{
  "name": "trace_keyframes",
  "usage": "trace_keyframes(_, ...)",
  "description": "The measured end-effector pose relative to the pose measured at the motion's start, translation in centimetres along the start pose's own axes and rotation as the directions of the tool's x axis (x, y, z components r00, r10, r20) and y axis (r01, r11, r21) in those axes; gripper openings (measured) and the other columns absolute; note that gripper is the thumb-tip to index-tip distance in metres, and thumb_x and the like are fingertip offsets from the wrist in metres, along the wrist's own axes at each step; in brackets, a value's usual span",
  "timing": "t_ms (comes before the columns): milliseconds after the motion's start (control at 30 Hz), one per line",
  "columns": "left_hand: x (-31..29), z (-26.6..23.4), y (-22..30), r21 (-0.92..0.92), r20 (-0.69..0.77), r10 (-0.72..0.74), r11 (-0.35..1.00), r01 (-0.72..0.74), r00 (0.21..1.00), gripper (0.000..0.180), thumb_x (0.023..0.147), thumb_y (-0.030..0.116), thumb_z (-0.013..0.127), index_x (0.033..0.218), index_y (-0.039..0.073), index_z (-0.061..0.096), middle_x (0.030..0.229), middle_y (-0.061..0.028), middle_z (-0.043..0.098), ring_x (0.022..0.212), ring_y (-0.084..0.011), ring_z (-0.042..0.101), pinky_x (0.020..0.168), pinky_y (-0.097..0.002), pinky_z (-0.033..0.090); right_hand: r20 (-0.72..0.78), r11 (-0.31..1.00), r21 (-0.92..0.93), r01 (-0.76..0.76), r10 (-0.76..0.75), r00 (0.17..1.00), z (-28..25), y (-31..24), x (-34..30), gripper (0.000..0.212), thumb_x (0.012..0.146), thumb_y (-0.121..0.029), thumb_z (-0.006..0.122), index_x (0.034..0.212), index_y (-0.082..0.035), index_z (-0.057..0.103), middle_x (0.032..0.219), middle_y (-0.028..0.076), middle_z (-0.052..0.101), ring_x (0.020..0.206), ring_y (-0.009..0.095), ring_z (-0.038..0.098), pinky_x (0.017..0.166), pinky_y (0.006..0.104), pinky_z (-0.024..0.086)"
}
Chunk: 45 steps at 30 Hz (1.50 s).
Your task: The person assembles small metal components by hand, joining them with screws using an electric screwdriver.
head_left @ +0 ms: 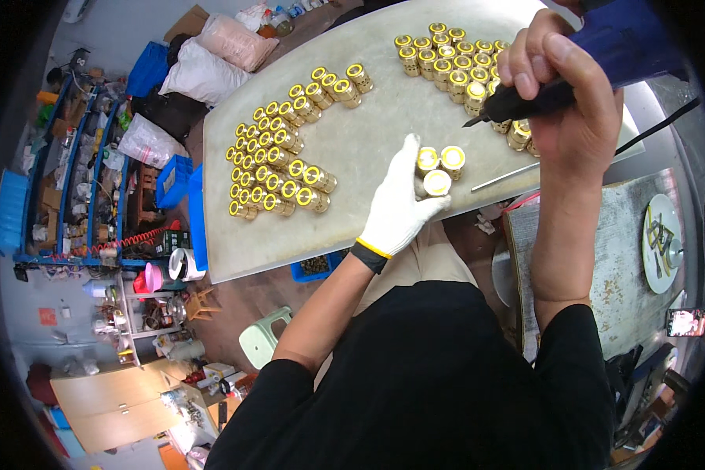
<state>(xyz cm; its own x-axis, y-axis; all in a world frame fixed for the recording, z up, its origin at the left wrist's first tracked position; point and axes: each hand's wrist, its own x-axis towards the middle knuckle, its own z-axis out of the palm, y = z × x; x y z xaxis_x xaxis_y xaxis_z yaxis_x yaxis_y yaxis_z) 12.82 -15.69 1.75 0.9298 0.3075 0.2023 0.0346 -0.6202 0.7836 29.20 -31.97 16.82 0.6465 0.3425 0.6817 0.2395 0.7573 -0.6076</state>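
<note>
My left hand (401, 202), in a white glove with a yellow and black cuff, lies beside three short brass cylinders (451, 160) near the table's front edge. Its fingers are stretched out and the thumb is spread around them, open, touching at least the nearest one. My bare right hand (576, 102) is closed around a hand-held tool (529, 103) with a black tapered nose and dark blue body. The tool's pointed tip is in the air, up and right of the three cylinders. A thin metal rod (505, 176) lies to their right.
Brass cylinders with yellow-rimmed tops stand in groups at the left (266, 153) and far right (454, 59) of the pale table (384, 94). A black cord (658, 125) crosses at right. A side bench (627, 235) bears a plate (656, 270) of metal parts.
</note>
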Motion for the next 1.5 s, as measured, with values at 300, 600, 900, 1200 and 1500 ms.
trace_keyframes(300,5.3,-2.9,2.9,0.308,0.470,0.437,0.733,-0.607,0.767,0.053,0.083,0.023,0.081,0.133,0.014,0.066,0.156,-0.0204,0.052,0.133,-0.0432,0.056,0.111,-0.0477,0.050,0.013,0.998,-0.035,0.054,-0.054,0.998,-0.8,-3.0,0.6,0.020,0.099,-0.017,0.063,0.083,-0.005,0.056,0.073,0.004,0.055,0.064,0.015,0.061,0.073,0.0348,0.052)
trace_keyframes(600,11.2,-6.4,-1.1,0.467,0.437,0.284,0.739,-0.485,0.853,0.030,0.089,0.030,0.077,0.116,0.018,0.071,0.147,-0.0150,0.056,0.126,-0.0402,0.060,0.106,-0.0475,0.053,0.060,0.986,-0.079,0.148,-0.144,0.988,-1.6,-3.8,0.3,0.050,0.102,-0.014,0.055,0.147,0.005,0.047,0.079,0.002,0.047,0.065,0.012,0.052,0.073,0.0332,0.049)
trace_keyframes(900,13.6,-8.7,-4.3,0.759,0.185,0.400,0.522,-0.389,0.898,0.041,0.091,0.032,0.076,0.128,0.015,0.074,0.150,-0.0161,0.059,0.126,-0.0374,0.062,0.108,-0.0469,0.051,0.086,0.987,-0.029,0.156,-0.153,0.985,-2.2,-3.9,0.4,0.051,0.101,-0.015,0.056,0.147,0.005,0.046,0.079,0.002,0.048,0.064,0.011,0.052,0.073,0.0339,0.049)
trace_keyframes(1200,7.8,-4.1,-6.9,0.410,0.073,0.311,0.857,-0.313,0.948,0.042,0.097,0.026,0.067,0.136,0.010,0.070,0.145,-0.0156,0.067,0.121,-0.0392,0.064,0.109,-0.0499,0.049,0.091,0.985,-0.058,0.160,-0.155,0.984,-3.6,-4.6,1.0,0.050,0.102,-0.015,0.057,0.147,0.004,0.047,0.081,0.001,0.048,0.064,0.010,0.051,0.074,0.0318,0.046)
trace_keyframes(1500,11.7,-3.3,-8.2,0.480,0.020,0.181,0.861,-0.168,0.983,0.052,0.095,0.034,0.066,0.142,0.011,0.065,0.158,-0.0155,0.058,0.130,-0.0370,0.062,0.110,-0.0503,0.047,0.086,0.987,-0.035,0.157,-0.153,0.984,-3.7,-4.4,0.7,0.051,0.101,-0.013,0.060,0.147,0.005,0.047,0.080,0.001,0.049,0.064,0.010,0.052,0.072,0.0326,0.047)
